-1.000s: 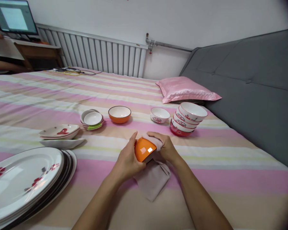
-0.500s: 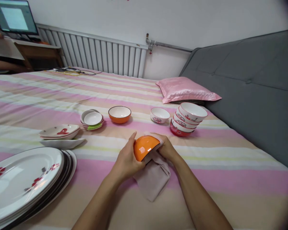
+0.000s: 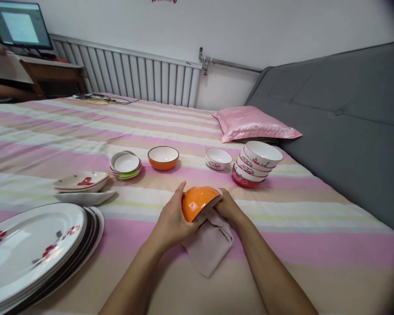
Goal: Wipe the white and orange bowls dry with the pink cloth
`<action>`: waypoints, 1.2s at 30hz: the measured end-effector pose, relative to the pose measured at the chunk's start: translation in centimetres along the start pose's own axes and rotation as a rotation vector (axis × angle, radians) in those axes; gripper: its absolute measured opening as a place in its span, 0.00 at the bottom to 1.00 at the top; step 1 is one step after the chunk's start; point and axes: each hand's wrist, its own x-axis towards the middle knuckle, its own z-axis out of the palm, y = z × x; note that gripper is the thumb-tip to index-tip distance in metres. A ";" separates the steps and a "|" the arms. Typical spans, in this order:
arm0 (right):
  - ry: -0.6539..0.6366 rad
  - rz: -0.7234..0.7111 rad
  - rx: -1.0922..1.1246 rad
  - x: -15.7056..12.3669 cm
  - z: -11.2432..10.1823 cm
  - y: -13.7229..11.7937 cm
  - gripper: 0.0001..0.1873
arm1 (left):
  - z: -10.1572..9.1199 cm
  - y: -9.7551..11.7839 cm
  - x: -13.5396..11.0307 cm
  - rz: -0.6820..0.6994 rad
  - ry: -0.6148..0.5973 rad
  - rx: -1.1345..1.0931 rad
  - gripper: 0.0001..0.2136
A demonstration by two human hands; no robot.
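At near centre, the limp greyish cloth (image 3: 208, 251) drapes beneath the orange bowl; the left hand (image 3: 172, 218) has its thumb and fingers spread around the bowl's left side; the right hand (image 3: 230, 206) grasps the cloth at the right edge, though its fingertips are hidden and I cannot tell how tightly they close; the orange bowl (image 3: 197, 202) is tilted between them, curved outside uppermost; to wipe it well, I would keep that left hold firm, since glossy glaze could slip, and press the cloth evenly along the dark rim, turning the bowl gradually;

the striped sheet (image 3: 298, 218) looks soft and lightly creased; on it, near left, lie broad, flat, shiny plates (image 3: 16, 245); right, a leaning stack of deep, round, red-rimmed bowls (image 3: 254, 165); left, shallow, boat-like dishes (image 3: 82, 188); farther off, a smooth second orange bowl (image 3: 163, 164) with a white interior.
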 end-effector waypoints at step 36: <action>0.093 0.244 -0.154 -2.0 -0.3 -2.7 0.13 | -0.8 0.7 0.1 0.096 -0.049 -0.045 0.44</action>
